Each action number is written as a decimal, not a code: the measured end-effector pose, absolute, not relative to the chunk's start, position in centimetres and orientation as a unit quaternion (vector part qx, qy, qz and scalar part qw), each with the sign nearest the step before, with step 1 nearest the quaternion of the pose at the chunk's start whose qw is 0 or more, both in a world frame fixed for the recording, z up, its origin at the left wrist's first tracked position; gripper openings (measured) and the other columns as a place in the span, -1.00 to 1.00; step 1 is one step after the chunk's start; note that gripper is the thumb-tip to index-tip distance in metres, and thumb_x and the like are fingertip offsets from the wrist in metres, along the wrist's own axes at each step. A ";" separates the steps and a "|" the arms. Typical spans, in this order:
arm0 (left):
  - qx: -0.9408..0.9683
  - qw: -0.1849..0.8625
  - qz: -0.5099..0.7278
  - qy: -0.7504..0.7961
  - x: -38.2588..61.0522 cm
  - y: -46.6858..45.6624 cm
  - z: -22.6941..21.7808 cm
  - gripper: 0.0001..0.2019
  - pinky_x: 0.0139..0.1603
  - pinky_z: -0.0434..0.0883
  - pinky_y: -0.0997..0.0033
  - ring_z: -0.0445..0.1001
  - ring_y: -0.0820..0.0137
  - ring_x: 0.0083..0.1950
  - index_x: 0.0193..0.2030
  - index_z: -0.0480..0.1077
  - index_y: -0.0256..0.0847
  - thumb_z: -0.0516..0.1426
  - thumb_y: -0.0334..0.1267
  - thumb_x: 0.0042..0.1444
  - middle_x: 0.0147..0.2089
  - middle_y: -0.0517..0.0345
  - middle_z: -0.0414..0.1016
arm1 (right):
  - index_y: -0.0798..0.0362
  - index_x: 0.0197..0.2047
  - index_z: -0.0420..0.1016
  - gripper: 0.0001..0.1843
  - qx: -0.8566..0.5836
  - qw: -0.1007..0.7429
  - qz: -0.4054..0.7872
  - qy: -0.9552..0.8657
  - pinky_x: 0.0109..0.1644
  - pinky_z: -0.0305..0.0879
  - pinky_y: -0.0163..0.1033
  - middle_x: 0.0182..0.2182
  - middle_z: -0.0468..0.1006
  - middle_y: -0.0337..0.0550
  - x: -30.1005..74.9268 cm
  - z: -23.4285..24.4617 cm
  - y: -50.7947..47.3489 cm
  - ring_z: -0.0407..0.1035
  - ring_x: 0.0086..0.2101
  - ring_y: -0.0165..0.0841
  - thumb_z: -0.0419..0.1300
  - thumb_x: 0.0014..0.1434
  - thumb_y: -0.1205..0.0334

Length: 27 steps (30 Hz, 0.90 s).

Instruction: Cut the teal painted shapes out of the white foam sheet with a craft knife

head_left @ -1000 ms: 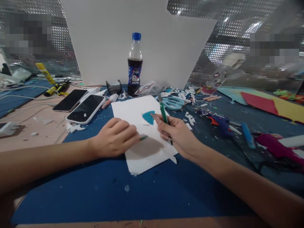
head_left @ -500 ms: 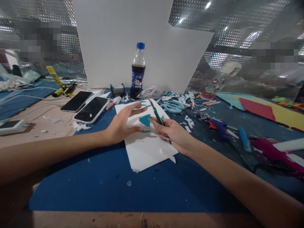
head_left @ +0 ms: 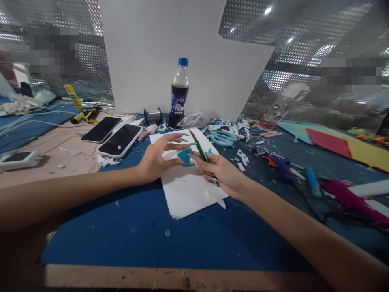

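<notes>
A white foam sheet (head_left: 191,190) lies on the blue mat (head_left: 152,239) in front of me. On it sits a small teal cut-out piece (head_left: 184,155). My left hand (head_left: 159,158) reaches over the sheet with fingers spread and touches the teal piece with thumb and fingertips. My right hand (head_left: 221,172) is closed round a green craft knife (head_left: 199,149), whose blade points up and away, just right of the teal piece.
Behind the sheet stand a Pepsi bottle (head_left: 179,95), a wire spool (head_left: 152,116) and a white board (head_left: 182,52). Two phones (head_left: 120,140) lie at the left. Blue scissors (head_left: 223,137), foam scraps, a glue gun (head_left: 281,164) and coloured sheets (head_left: 340,142) lie at the right.
My left hand has opened from a fist and moved forward onto the teal piece. The right hand has tilted the knife leftward. The view has shifted slightly.
</notes>
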<state>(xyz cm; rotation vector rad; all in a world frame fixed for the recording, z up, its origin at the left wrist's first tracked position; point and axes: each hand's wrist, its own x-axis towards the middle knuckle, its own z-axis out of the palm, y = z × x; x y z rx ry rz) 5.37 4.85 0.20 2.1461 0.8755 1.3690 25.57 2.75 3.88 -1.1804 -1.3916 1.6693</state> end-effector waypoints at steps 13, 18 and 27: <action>0.769 0.246 0.501 0.312 5.4 4.8 0.2 -0.42 -0.04 0.56 0.22 0.55 0.12 -0.01 0.07 0.26 -0.27 0.33 -0.12 -0.04 0.03 -0.13 0.49 | 0.11 -0.24 0.52 -0.69 -0.424 0.314 0.667 -0.526 -0.54 -0.31 -0.25 -0.69 0.00 -0.44 25.8 4.0 2.6 -0.22 -0.64 -0.54 0.33 0.03 0.06; 0.781 0.248 0.489 0.300 5.2 5.2 0.2 -0.45 0.11 0.46 0.10 0.49 0.11 0.09 0.11 0.22 -0.26 0.30 -0.17 0.02 0.01 -0.14 0.52 | 0.09 -0.21 0.51 -0.66 -0.424 0.326 0.671 -0.514 -0.55 -0.31 -0.26 -0.68 -0.02 -0.45 25.8 3.8 2.7 -0.22 -0.63 -0.53 0.35 0.01 0.06; 0.843 0.272 0.412 0.213 5.2 5.1 0.0 -0.40 0.20 0.36 0.10 0.19 0.17 0.33 0.33 -0.08 -0.15 0.09 -0.34 0.21 0.28 -0.22 0.25 | 0.07 -0.41 0.39 -0.72 -0.413 0.318 0.690 -0.502 -0.54 -0.31 -0.26 -0.69 -0.06 -0.46 25.6 4.0 2.4 -0.25 -0.63 -0.54 0.35 0.02 0.07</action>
